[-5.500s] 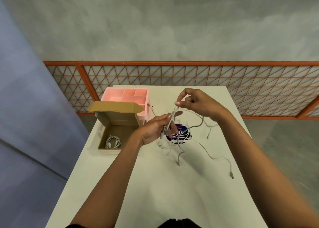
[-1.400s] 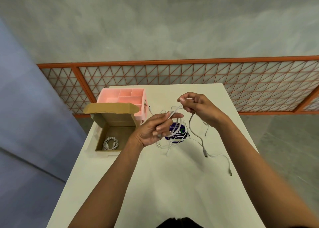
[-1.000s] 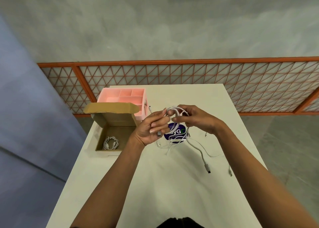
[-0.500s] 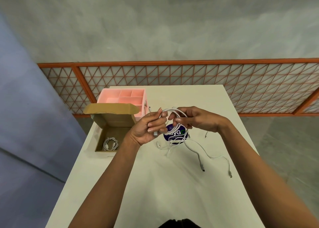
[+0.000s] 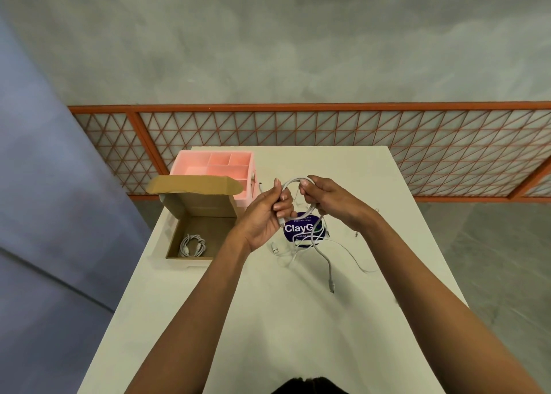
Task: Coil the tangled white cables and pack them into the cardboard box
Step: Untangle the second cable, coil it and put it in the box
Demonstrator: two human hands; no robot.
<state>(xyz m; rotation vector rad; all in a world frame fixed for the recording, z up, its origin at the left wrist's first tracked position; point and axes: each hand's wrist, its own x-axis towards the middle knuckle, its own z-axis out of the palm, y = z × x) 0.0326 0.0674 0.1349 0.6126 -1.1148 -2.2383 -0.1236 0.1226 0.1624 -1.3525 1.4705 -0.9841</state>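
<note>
**Two-handed coiling of one cable above the table**

The left hand [image 5: 264, 216] curls its fingers round the gathered turns of a thin white cable [image 5: 293, 181] and serves as the fixed anchor, so that the turns cannot spring apart. The right hand [image 5: 331, 203] pinches the top of the same arch between thumb and fingertips, a position that would let it lay a further turn against the left hand.

The loop is held in the air over the white rectangular table [image 5: 268, 319]. This keeps it free of the loose tangle of thin white cables [image 5: 295, 253], which lies on and around a round purple printed label [image 5: 298, 229].

The uncoiled tail drops from the hands toward the right and ends in a grey plug [image 5: 329, 280]. Whether the plug touches the table cannot be told.

An open brown cardboard box [image 5: 205, 207] stands at the left table edge with its lid flap raised, near the left hand and so within a short reach. One coiled white cable bundle [image 5: 192, 244] already lies on its floor. A pink plastic compartment tray [image 5: 214, 167] sits behind the box.

By judgement, the coil in hand is partly formed. The tail remains to be gathered before packing.
</note>
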